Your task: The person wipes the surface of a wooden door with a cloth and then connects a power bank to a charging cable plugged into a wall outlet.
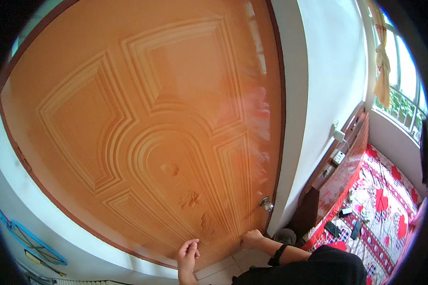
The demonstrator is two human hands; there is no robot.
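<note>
An orange-brown wooden door (190, 66) with moulded panels and a carved flower stands closed in its dark frame before me. My left hand (189, 252) is raised in front of its lower part, fingers curled and thumb and fingertips close together. Farther right, my right hand (252, 238) is closed near the door's lower right, below the round metal doorknob (266, 204) and apart from it. Whether either hand holds something small, I cannot make out. A black band (277, 255) circles my right wrist.
At right is a bed (380, 213) with a red-and-white flowered cover, dark phone-like objects (333, 229) on it. Its wooden headboard (335, 156) runs along the white wall (333, 61). A tied curtain (382, 66) hangs by the window. A blue-framed item (35, 242) stands at lower left.
</note>
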